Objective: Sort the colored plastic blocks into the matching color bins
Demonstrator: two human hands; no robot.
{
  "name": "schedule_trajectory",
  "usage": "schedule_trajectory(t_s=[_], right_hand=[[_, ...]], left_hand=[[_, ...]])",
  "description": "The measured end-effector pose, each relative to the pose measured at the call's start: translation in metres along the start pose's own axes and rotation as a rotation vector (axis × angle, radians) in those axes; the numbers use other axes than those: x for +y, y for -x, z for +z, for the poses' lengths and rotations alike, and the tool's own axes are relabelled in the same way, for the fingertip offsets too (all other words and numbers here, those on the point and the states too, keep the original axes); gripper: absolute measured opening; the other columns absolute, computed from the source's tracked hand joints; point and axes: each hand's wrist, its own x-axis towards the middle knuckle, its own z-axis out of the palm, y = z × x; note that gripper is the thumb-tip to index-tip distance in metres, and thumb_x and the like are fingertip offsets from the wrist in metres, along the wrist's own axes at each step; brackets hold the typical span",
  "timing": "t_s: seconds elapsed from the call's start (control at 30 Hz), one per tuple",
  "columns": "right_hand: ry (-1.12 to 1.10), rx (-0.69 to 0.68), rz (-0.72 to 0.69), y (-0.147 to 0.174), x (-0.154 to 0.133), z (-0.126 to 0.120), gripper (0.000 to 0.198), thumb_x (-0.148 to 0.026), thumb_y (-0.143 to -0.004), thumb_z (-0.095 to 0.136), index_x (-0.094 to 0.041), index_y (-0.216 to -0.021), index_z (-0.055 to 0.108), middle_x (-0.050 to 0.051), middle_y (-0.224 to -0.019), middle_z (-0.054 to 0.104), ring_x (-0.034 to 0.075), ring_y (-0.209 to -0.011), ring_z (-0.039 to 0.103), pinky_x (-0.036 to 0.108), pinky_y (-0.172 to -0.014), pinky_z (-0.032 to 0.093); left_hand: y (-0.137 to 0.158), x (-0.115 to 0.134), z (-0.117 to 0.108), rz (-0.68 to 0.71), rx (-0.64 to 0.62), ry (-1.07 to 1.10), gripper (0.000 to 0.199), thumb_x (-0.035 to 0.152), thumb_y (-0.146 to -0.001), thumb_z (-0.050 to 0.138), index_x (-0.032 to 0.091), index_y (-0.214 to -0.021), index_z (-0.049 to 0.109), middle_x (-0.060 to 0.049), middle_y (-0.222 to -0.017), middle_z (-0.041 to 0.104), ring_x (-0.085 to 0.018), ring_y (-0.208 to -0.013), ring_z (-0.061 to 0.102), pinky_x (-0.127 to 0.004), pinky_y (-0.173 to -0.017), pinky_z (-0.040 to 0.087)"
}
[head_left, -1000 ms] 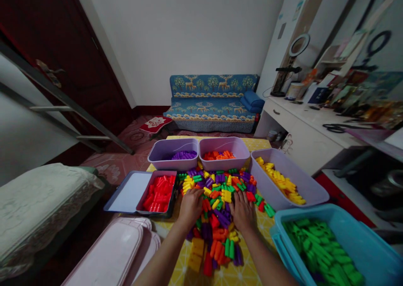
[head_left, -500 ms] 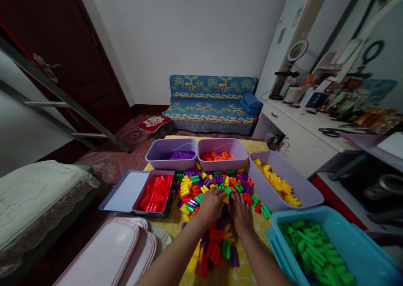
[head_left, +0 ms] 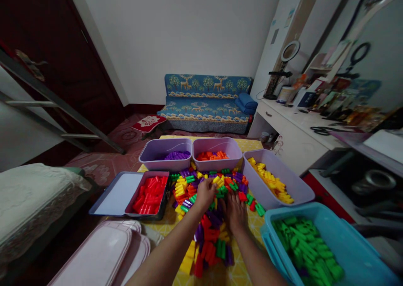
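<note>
A mixed pile of plastic building blocks [head_left: 211,235] in yellow, red, orange, green and purple covers the middle of the table. My left hand [head_left: 205,195] is over the pile, its fingers closed on some yellow blocks [head_left: 218,181]. Just to the right, my right hand [head_left: 235,212] rests low against the pile with its fingers stretched forward. Green and orange blocks lie beyond its fingertips. Behind the pile, one lilac bin [head_left: 165,165] contains purple blocks [head_left: 177,155], and a second lilac bin [head_left: 217,165] contains orange blocks [head_left: 212,156].
At the right are a lilac bin [head_left: 299,188] of yellow blocks and a blue bin [head_left: 355,244] of green blocks. A lidded case [head_left: 108,195] at the left has red blocks [head_left: 151,194]. Pale pink lids [head_left: 91,252] lie nearer me. A sofa [head_left: 208,105] stands beyond.
My left hand has lifted slightly and drawn away from my right, with yellow blocks at its fingertips. The view has shifted a little to the right.
</note>
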Motion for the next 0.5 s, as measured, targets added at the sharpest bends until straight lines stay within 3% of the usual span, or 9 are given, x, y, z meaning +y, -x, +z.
schedule_trajectory(t_s=[0.1,0.27,0.5], right_hand=[[-0.015,0.002,0.016,-0.003,-0.001,0.005,0.051,-0.044,-0.098,0.034,-0.014,-0.134,0.054,0.015,-0.145,0.049,0.031,-0.136,0.040,0.046,-0.104,0.036],[-0.028,0.089,-0.003,0.000,-0.001,0.003,0.048,-0.038,-0.098,0.033,-0.013,-0.131,0.057,0.015,-0.141,0.053,0.029,-0.134,0.043,0.044,-0.106,0.034],[0.007,-0.053,-0.034,0.008,0.000,-0.011,0.048,-0.023,-0.092,0.035,-0.019,-0.134,0.057,0.013,-0.141,0.054,0.030,-0.138,0.040,0.048,-0.107,0.034]], left_hand=[[-0.012,0.021,0.012,-0.076,-0.086,0.179,0.030,0.016,-0.087,0.046,0.013,-0.113,0.061,-0.006,-0.090,0.071,-0.013,-0.067,0.067,-0.023,-0.064,0.053],[-0.034,0.065,0.048,-0.171,-0.246,0.397,0.028,0.014,-0.082,0.054,0.012,-0.109,0.064,-0.005,-0.079,0.071,-0.010,-0.061,0.067,-0.019,-0.061,0.053],[-0.046,0.105,0.098,-0.275,-0.375,0.532,0.019,0.007,-0.081,0.057,0.010,-0.099,0.065,-0.001,-0.065,0.065,-0.008,-0.050,0.062,-0.019,-0.057,0.052]])
